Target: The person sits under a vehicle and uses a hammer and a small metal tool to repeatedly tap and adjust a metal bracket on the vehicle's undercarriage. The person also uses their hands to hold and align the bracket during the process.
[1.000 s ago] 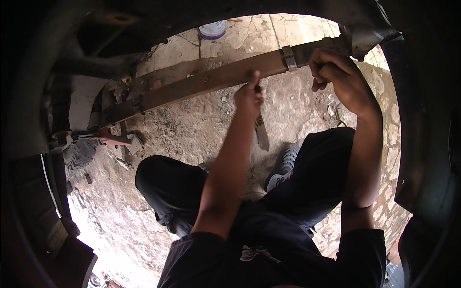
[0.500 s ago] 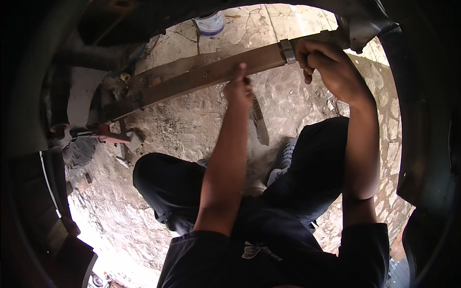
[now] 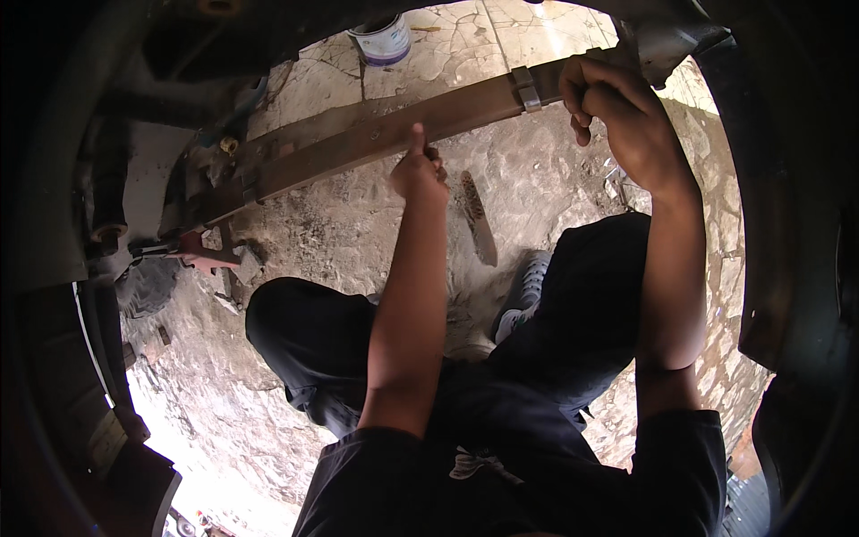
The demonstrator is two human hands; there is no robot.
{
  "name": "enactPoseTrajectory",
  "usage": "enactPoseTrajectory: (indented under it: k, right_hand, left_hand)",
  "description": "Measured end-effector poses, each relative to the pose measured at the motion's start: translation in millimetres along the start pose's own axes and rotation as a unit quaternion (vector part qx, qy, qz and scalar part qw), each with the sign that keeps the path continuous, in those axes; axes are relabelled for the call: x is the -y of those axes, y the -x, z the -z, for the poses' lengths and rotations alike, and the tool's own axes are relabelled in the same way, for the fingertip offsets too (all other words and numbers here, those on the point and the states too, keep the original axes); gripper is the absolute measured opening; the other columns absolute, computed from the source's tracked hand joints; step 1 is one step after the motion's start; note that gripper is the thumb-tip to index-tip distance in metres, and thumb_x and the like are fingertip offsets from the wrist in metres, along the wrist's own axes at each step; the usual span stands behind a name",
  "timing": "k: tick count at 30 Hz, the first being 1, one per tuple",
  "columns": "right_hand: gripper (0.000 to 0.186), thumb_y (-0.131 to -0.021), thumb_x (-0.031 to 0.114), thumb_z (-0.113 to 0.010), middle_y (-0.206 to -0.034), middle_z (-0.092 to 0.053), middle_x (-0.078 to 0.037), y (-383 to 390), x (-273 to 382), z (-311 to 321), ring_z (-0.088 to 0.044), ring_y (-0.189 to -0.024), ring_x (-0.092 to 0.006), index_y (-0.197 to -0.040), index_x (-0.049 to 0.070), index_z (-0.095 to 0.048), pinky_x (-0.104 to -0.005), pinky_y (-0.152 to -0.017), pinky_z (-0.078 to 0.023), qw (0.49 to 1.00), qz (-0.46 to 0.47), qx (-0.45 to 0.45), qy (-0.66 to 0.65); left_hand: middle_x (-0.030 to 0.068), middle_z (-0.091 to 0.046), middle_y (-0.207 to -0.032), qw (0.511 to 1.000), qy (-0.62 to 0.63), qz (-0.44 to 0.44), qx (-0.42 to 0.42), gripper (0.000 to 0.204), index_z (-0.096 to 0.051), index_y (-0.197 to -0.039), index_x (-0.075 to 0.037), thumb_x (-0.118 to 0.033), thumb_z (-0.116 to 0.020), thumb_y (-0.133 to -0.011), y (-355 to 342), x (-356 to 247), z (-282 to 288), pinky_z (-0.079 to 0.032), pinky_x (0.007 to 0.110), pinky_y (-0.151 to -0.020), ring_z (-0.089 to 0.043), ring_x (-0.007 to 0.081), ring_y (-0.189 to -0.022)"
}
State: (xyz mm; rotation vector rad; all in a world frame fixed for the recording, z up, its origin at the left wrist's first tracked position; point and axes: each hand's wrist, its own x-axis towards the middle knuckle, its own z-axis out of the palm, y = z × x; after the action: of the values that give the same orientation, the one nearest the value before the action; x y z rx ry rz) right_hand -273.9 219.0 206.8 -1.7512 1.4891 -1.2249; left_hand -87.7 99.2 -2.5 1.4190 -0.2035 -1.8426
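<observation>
A long rusty leaf spring (image 3: 349,148) runs across the view, rising to the right, with a metal clamp (image 3: 526,89) around it near its right end. My left hand (image 3: 420,173) is just below the middle of the spring. One digit points up toward it, the other fingers are folded, and nothing shows in them. My right hand (image 3: 626,112) is in front of the spring's right end, fingers curled inward with no object visible; whether it touches the metal I cannot tell. On the ground between them lies a long narrow brush (image 3: 479,219) with dark bristle rows.
Dark vehicle parts frame the view at both sides and above. A white and purple bucket (image 3: 385,40) stands beyond the spring. At left are a reddish metal piece (image 3: 208,253) and a stone block (image 3: 249,263). My knees are bent over rough, dusty ground.
My left hand has moved left along the spring and away from the brush, whose upper end now shows. My right hand is slightly farther right of the clamp. The view has shifted a little.
</observation>
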Motion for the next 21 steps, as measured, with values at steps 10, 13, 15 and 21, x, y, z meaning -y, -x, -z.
enactPoseTrajectory:
  k: [10, 13, 15, 21]
  right_hand:
    - [0.014, -0.086, 0.008, -0.042, -0.073, -0.048, -0.002, -5, -1, 0, -0.05, -0.065, -0.0105, -0.078, 0.001, -0.051, -0.0276, -0.057, -0.042, 0.997, -0.08, 0.012, -0.018]
    - [0.014, -0.087, 0.01, -0.043, -0.074, -0.048, -0.002, 0, 3, 2, -0.049, -0.066, -0.0102, -0.081, 0.002, -0.053, -0.0272, -0.058, -0.042, 0.996, -0.087, -0.011, -0.035]
    - [0.022, -0.092, 0.01, -0.043, -0.07, -0.054, -0.003, 4, -8, 12, -0.049, -0.055, -0.0089, -0.078, 0.0, -0.057, -0.027, -0.052, -0.041, 0.997, -0.036, -0.053, -0.041]
    - [0.02, -0.091, 0.008, -0.044, -0.07, -0.054, -0.004, -6, -8, 4, -0.049, -0.054, -0.0094, -0.078, -0.001, -0.056, -0.029, -0.052, -0.041, 0.989, -0.052, -0.103, -0.092]
  left_hand:
    - [-0.0032, -0.05, -0.063, 0.996, -0.042, 0.05, 0.067, 0.025, -0.07, -0.085, -0.015, -0.036, -0.082, -0.087, 20, 25, -57, -0.026, 0.025, -0.042, -0.037, 0.0076, -0.045]
    - [-0.0029, -0.05, -0.061, 0.999, -0.037, 0.013, -0.03, 0.027, -0.07, -0.087, -0.013, -0.037, -0.082, -0.087, 11, 3, -22, -0.026, 0.025, -0.04, -0.038, 0.0076, -0.044]
    - [-0.0015, -0.051, -0.058, 1.0, -0.012, 0.0, 0.013, 0.032, -0.067, -0.084, -0.01, -0.039, -0.082, -0.087, 10, -4, -15, -0.025, 0.024, -0.037, -0.039, 0.0079, -0.04]
    - [-0.0017, -0.055, -0.065, 0.998, -0.023, 0.015, 0.05, 0.024, -0.068, -0.087, -0.012, -0.031, -0.081, -0.089, 30, 39, -73, -0.026, 0.024, -0.04, -0.04, 0.0086, -0.046]
